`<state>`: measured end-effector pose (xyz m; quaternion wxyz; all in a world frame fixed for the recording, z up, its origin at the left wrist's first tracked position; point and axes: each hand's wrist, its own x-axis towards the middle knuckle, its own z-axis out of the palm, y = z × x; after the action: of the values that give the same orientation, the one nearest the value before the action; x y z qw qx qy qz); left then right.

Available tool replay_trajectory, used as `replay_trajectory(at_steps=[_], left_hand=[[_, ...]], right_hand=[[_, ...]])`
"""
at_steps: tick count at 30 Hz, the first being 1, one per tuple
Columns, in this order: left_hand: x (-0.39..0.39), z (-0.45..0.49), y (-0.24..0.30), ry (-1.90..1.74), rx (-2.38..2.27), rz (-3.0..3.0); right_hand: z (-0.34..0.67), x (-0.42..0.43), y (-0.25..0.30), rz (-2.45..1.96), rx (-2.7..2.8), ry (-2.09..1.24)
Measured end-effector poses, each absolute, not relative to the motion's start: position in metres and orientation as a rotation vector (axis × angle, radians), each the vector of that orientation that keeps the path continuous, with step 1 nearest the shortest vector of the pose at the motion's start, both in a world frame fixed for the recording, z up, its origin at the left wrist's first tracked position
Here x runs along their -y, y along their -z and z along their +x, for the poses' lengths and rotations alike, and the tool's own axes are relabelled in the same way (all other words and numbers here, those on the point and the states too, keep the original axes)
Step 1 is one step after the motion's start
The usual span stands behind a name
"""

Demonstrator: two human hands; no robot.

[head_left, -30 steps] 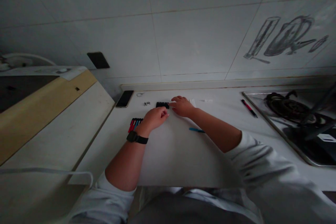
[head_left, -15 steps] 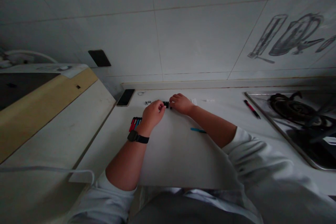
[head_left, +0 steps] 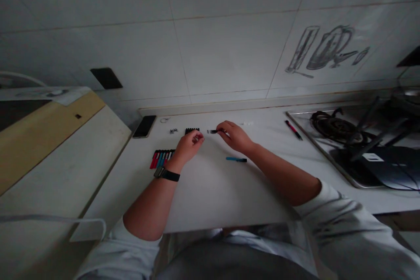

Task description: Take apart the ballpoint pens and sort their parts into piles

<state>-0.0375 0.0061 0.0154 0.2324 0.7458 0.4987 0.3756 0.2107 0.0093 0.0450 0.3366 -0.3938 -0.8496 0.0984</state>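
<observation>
My left hand (head_left: 190,143) is over the white counter with its fingers curled together; anything between the fingertips is too small to make out. Just behind it lies a row of small black pieces (head_left: 192,131). My right hand (head_left: 234,136) pinches a small black piece (head_left: 214,131) at its fingertips, with a tiny dark bit close beside it. Left of my left wrist, red, blue and white pens with black ends (head_left: 160,159) lie side by side. A blue pen with a black end (head_left: 234,159) rests below my right hand.
Small dark metallic bits (head_left: 173,131), a thin ring (head_left: 164,120) and a phone (head_left: 144,127) lie at the left. Small white pieces (head_left: 248,124) are near the wall. A red and black pen (head_left: 293,130) lies by the metal-rimmed hob (head_left: 323,157).
The view has swung to the right. My hands have drawn apart, uncovering the black row more, and the right one now has a small black piece at its fingertips.
</observation>
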Motion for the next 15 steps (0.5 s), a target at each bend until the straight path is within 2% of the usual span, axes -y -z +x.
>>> replay_trajectory(at_steps=[8, 15], left_hand=[[-0.005, -0.011, -0.033, -1.131, -1.038, 1.552], [0.001, 0.0, -0.019, -1.157, -1.109, 1.376]], right_hand=[[0.231, 0.0, -0.016, -1.264, 1.849, -0.53], [0.235, -0.007, 0.0, -1.196, 1.731, -0.732]])
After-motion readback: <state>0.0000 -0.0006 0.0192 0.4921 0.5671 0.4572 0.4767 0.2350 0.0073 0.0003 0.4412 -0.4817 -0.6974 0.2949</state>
